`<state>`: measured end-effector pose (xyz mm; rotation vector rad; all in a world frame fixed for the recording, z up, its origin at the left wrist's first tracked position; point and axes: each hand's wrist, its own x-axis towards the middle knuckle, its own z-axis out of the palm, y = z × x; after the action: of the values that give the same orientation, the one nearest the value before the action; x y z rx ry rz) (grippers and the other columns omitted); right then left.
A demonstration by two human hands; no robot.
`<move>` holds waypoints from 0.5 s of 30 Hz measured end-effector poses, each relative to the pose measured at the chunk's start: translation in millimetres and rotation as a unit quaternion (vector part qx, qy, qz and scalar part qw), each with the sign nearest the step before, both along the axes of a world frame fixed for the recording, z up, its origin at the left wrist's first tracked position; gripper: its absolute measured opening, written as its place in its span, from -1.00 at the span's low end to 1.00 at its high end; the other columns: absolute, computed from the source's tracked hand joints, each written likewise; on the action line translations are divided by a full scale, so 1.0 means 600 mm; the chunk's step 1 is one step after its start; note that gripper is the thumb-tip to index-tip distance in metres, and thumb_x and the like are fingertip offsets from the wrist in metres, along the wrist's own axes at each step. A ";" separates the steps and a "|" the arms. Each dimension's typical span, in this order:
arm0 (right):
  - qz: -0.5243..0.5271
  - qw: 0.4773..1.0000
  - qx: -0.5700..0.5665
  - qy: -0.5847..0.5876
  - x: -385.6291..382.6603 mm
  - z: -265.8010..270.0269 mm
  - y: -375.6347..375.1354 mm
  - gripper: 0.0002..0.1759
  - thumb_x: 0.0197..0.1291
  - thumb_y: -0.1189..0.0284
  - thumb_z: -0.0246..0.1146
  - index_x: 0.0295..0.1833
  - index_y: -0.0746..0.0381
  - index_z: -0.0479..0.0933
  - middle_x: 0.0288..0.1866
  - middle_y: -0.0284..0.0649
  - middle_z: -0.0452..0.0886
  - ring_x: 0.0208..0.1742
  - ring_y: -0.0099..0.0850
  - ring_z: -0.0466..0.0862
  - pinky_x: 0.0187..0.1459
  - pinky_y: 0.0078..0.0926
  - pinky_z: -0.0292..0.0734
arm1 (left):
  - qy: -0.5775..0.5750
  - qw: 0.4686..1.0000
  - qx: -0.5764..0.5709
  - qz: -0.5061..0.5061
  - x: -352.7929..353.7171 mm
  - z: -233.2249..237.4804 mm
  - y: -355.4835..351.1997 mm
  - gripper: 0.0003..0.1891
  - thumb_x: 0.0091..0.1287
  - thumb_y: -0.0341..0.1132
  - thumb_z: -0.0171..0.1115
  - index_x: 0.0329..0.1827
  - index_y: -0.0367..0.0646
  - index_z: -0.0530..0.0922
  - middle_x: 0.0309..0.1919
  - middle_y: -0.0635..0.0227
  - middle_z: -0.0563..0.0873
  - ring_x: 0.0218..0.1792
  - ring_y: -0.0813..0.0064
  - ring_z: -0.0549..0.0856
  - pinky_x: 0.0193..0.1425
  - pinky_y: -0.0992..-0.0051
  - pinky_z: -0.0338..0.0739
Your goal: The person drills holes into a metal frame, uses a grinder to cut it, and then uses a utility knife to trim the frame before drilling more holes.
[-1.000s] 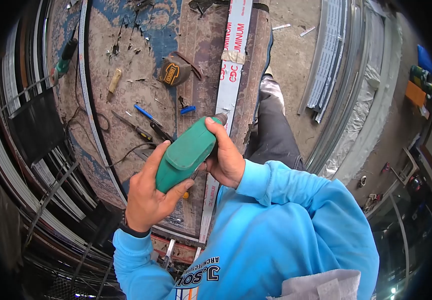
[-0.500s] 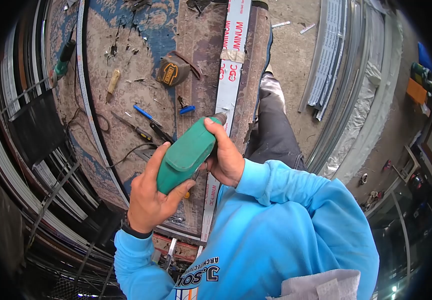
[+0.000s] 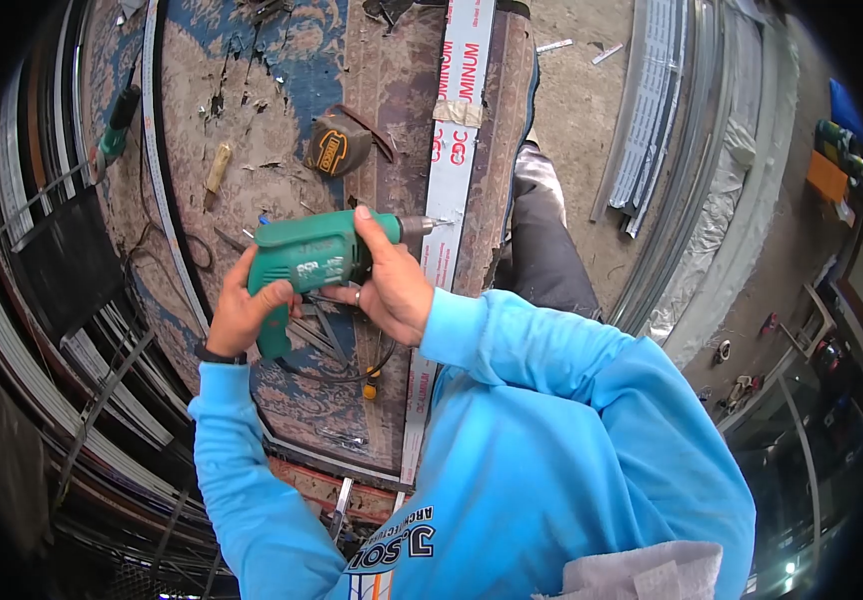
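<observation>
A green corded power drill (image 3: 307, 240) lies sideways between my hands, its chuck (image 3: 416, 227) pointing right. The bit's tip overlaps the aluminum profile (image 3: 457, 200), which is wrapped in white film with red lettering. My left hand (image 3: 248, 308) wraps the drill's handle at the rear. Toward the front, my right hand (image 3: 392, 285) clasps the body just behind the chuck, thumb on top and fingers underneath. Part of the handle and trigger is hidden by my left fingers.
On the carpet-covered bench sit a tape measure (image 3: 340, 142), a wooden-handled tool (image 3: 218, 175) and a small yellow-handled screwdriver (image 3: 371, 384). Another green power tool (image 3: 115, 130) hangs at the left, beside racked profiles. More profiles (image 3: 652, 110) lie on the floor at right.
The drill has swung from pointing away with its back toward me to lying sideways, bit to the right. Both hands have shifted left with it, still holding it.
</observation>
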<state>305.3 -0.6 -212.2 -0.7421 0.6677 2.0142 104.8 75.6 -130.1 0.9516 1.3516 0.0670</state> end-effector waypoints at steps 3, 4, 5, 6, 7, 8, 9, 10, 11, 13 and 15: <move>-0.022 1.000 -0.015 -0.004 -0.024 -0.018 0.013 -0.38 0.59 -0.16 0.14 0.41 0.11 0.46 0.37 -0.20 0.61 0.40 -0.26 0.62 0.51 0.27 0.37 | 0.017 1.000 -0.006 0.010 -0.030 -0.047 0.015 -0.15 0.37 0.03 0.56 0.56 -0.27 0.38 -0.14 0.20 0.79 -0.28 0.45 0.80 -0.24 0.43 0.75; -0.025 0.999 -0.019 -0.010 -0.030 -0.023 0.016 -0.37 0.59 -0.16 0.14 0.41 0.12 0.44 0.37 -0.20 0.60 0.40 -0.24 0.61 0.52 0.28 0.35 | 0.017 1.000 -0.014 0.020 -0.036 -0.057 0.019 -0.15 0.36 0.04 0.56 0.56 -0.26 0.38 -0.13 0.19 0.80 -0.29 0.44 0.81 -0.26 0.43 0.76; -0.025 0.999 -0.030 -0.016 -0.035 -0.028 0.020 -0.37 0.61 -0.15 0.11 0.43 0.13 0.41 0.40 -0.18 0.59 0.41 -0.22 0.61 0.54 0.33 0.30 | 0.025 0.999 -0.031 0.010 -0.042 -0.059 0.027 -0.15 0.36 0.05 0.56 0.55 -0.26 0.39 -0.13 0.18 0.81 -0.31 0.41 0.83 -0.28 0.41 0.77; -0.027 0.999 -0.027 -0.016 -0.036 -0.030 0.021 -0.39 0.60 -0.15 0.12 0.40 0.11 0.42 0.37 -0.19 0.60 0.39 -0.24 0.62 0.50 0.30 0.34 | 0.029 0.999 -0.030 0.002 -0.037 -0.053 0.031 -0.15 0.36 0.05 0.56 0.56 -0.26 0.39 -0.12 0.18 0.80 -0.30 0.41 0.83 -0.27 0.41 0.77; -0.029 0.999 -0.024 -0.016 -0.038 -0.028 0.018 -0.41 0.59 -0.15 0.13 0.38 0.09 0.43 0.34 -0.21 0.61 0.36 -0.26 0.63 0.46 0.26 0.38 | 0.034 0.999 -0.030 -0.005 -0.029 -0.041 0.032 -0.15 0.36 0.06 0.55 0.56 -0.26 0.39 -0.10 0.18 0.80 -0.28 0.42 0.83 -0.26 0.41 0.77; -0.030 0.999 -0.021 -0.016 -0.039 -0.027 0.018 -0.43 0.58 -0.15 0.14 0.35 0.07 0.44 0.31 -0.22 0.62 0.33 -0.28 0.64 0.42 0.23 0.42 | 0.038 0.999 -0.030 -0.012 -0.019 -0.029 0.035 -0.14 0.37 0.06 0.55 0.56 -0.26 0.38 -0.09 0.18 0.80 -0.27 0.42 0.83 -0.24 0.42 0.78; -0.034 0.999 -0.006 -0.012 -0.031 -0.023 0.015 -0.44 0.58 -0.14 0.13 0.36 0.06 0.44 0.31 -0.22 0.62 0.34 -0.28 0.64 0.42 0.22 0.42 | 0.030 1.000 0.001 0.008 0.002 -0.011 0.021 -0.17 0.38 -0.04 0.56 0.58 -0.27 0.37 -0.03 0.17 0.79 -0.19 0.47 0.82 -0.19 0.43 0.77; -0.036 0.999 0.005 -0.005 -0.018 -0.011 0.004 -0.44 0.58 -0.14 0.13 0.36 0.06 0.45 0.31 -0.22 0.63 0.34 -0.28 0.64 0.42 0.21 0.42 | 0.026 1.000 0.013 -0.007 0.017 0.008 0.007 -0.18 0.38 -0.08 0.56 0.59 -0.26 0.37 -0.01 0.17 0.78 -0.18 0.48 0.81 -0.17 0.43 0.77; -0.037 0.999 0.015 0.002 -0.005 0.005 -0.013 -0.45 0.57 -0.13 0.12 0.36 0.05 0.45 0.31 -0.22 0.63 0.34 -0.28 0.63 0.41 0.20 0.43 | 0.022 0.999 0.023 -0.020 0.029 0.029 -0.009 -0.19 0.38 -0.13 0.57 0.59 -0.26 0.37 0.01 0.18 0.78 -0.16 0.50 0.80 -0.15 0.44 0.76; -0.022 0.999 0.045 -0.004 0.021 0.017 -0.034 -0.43 0.56 -0.12 0.07 0.35 0.09 0.49 0.29 -0.19 0.66 0.28 -0.26 0.68 0.35 0.08 0.53 | 0.015 0.997 0.057 -0.049 0.054 0.053 -0.039 -0.20 0.35 -0.27 0.58 0.60 -0.28 0.37 0.04 0.15 0.81 -0.08 0.48 0.81 -0.02 0.41 0.76; -0.006 0.998 0.058 -0.032 0.044 0.025 -0.056 -0.45 0.56 -0.06 0.03 0.33 0.13 0.50 0.27 -0.14 0.69 0.26 -0.21 0.73 0.27 0.02 0.64 | 0.010 0.973 0.185 -0.139 0.069 0.053 -0.068 -0.20 0.34 -0.27 0.58 0.58 -0.29 0.37 0.05 0.12 0.83 -0.01 0.43 0.83 0.06 0.37 0.75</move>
<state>331.5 -34.5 -197.2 -0.7290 0.5126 1.9922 146.5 35.1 -98.5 1.4518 1.2343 0.0980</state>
